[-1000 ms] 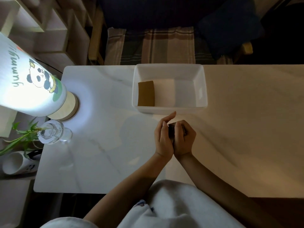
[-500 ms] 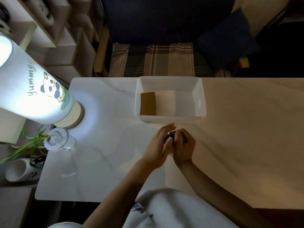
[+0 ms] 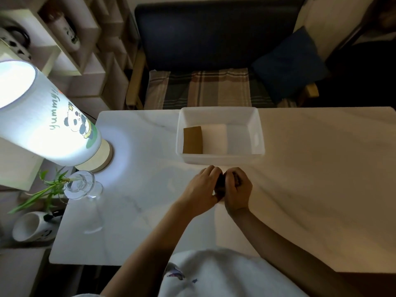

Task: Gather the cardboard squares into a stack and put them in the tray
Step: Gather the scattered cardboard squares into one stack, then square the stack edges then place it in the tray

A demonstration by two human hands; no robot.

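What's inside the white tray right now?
In the tray, brown cardboard lies at its left end; the rest looks bare. Whether it's one square or several can't be told.

Both hands' grip pinches dark stack [image 3: 220, 186] betw. them, near tray [image 3: 220, 157] w/ one square [image 3: 192, 140].

Both hands hide nearly all of the dark stack [image 3: 220, 185] pressed between them

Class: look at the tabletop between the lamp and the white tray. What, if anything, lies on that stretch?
Nothing: in the head view only bare marble table lies between the lamp and the tray.
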